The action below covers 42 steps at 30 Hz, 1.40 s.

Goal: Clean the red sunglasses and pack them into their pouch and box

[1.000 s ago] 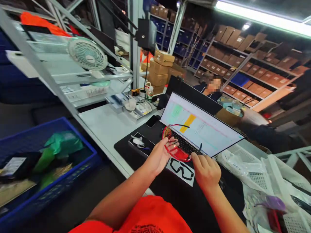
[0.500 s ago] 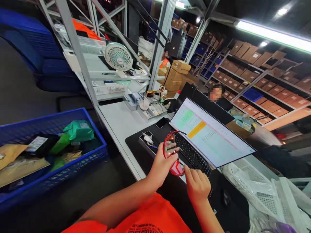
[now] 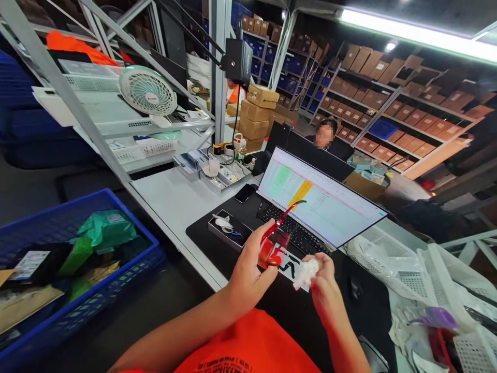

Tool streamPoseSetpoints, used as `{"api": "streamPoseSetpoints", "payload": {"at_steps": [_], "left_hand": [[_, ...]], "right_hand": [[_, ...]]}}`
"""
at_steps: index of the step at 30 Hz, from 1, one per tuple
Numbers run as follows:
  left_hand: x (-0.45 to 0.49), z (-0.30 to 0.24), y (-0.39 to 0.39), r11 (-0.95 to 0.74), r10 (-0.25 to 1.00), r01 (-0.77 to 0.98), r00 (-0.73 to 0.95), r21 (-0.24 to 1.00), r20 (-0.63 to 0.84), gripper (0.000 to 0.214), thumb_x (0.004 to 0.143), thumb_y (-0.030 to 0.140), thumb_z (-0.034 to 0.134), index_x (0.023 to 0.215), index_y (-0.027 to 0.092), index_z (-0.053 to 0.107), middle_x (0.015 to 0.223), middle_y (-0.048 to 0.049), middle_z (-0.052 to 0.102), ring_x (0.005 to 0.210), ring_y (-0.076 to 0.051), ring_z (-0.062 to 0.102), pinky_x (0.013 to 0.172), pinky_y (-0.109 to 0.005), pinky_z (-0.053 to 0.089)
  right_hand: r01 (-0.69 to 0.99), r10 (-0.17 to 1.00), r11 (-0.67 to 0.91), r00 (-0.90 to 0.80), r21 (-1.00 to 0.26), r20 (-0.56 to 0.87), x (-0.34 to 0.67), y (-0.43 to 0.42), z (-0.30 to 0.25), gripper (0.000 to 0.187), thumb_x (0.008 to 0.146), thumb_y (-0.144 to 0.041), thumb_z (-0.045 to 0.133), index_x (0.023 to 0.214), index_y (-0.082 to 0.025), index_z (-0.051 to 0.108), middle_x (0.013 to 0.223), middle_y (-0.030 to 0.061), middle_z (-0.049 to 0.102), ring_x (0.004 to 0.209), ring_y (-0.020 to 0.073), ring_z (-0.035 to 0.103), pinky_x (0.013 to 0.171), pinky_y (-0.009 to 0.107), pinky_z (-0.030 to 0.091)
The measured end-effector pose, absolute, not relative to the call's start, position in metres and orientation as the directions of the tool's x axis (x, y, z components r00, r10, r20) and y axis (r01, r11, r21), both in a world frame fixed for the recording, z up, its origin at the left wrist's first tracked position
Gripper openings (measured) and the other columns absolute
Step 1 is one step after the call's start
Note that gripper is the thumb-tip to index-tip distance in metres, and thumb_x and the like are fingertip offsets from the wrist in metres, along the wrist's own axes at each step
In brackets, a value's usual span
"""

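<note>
Red-tinted wraparound glasses sit in the left hand, its thumb and fingers closed about one side of the frame; the one temple that shows slants up and rightward, away from the person, toward the lit screen. Blurred, the right hand pinches a crumpled white cloth (it could be tissue) to the right of the lens, a narrow gap showing between the two; whether cloth and lens are level in height cannot be told. Below that gap lies a white card printed with a black glasses outline, on the black desk mat. The keyboard bounds the far side, a shallow box stands near the left fingers, and past the right hand come a mouse and white plastic baskets. Between the forearms, mat shows back to the orange-red shirt, giving the hands room on the near side.
</note>
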<state>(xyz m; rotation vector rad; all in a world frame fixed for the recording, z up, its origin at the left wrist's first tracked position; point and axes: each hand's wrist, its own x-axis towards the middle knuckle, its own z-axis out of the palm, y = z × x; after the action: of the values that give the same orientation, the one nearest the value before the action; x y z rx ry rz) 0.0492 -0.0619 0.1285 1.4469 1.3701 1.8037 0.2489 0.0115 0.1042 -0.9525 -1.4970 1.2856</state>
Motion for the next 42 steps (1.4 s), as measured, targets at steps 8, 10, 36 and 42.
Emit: {"api": "streamPoseSetpoints", "payload": {"at_steps": [8, 10, 36, 42], "left_hand": [[0.061, 0.131, -0.064, -0.374, 0.841, 0.207, -0.334, 0.904, 0.425, 0.074, 0.087, 0.009, 0.053, 0.154, 0.031, 0.031, 0.16, -0.0042, 0.038, 0.146, -0.025, 0.039, 0.125, -0.042, 0.03], [0.063, 0.13, -0.064, -0.377, 0.842, 0.195, -0.334, 0.905, 0.423, 0.072, 0.089, 0.01, 0.052, 0.154, 0.032, 0.031, 0.161, -0.0037, 0.037, 0.146, -0.025, 0.038, 0.125, -0.044, 0.029], [0.065, 0.126, -0.068, -0.34, 0.874, 0.298, -0.251, 0.892, 0.417, 0.077, 0.092, 0.016, 0.056, 0.158, 0.032, 0.02, 0.165, -0.0055, 0.028, 0.145, -0.024, 0.041, 0.12, -0.036, 0.036], [0.062, 0.122, -0.069, -0.342, 0.879, 0.346, -0.21, 0.874, 0.428, 0.073, 0.096, 0.023, 0.053, 0.159, 0.029, 0.017, 0.166, -0.0074, 0.027, 0.147, -0.025, 0.037, 0.12, -0.041, 0.037]], "right_hand": [[-0.15, 0.952, 0.287, -0.067, -0.946, 0.299, 0.217, 0.0, 0.176, 0.033, 0.08, -0.026, 0.077, 0.1, -0.025, 0.05, 0.102, 0.0042, 0.066, 0.079, 0.0148, 0.067, 0.065, 0.026, 0.054], [-0.161, 0.945, 0.321, -0.006, -0.933, 0.326, 0.21, 0.001, 0.179, 0.031, 0.081, -0.027, 0.078, 0.097, -0.025, 0.051, 0.1, 0.0039, 0.067, 0.084, 0.0164, 0.069, 0.069, 0.027, 0.055], [-0.247, 0.966, 0.06, -0.231, -0.967, 0.119, 0.19, -0.037, 0.152, 0.027, 0.092, -0.041, 0.065, 0.104, -0.029, 0.046, 0.081, -0.0028, 0.068, 0.077, 0.0178, 0.07, 0.068, 0.029, 0.056], [-0.186, 0.972, 0.041, -0.221, -0.982, 0.082, 0.182, -0.05, 0.146, 0.038, 0.084, -0.033, 0.076, 0.099, -0.027, 0.042, 0.079, -0.0054, 0.066, 0.073, 0.0152, 0.068, 0.071, 0.028, 0.055]]}}
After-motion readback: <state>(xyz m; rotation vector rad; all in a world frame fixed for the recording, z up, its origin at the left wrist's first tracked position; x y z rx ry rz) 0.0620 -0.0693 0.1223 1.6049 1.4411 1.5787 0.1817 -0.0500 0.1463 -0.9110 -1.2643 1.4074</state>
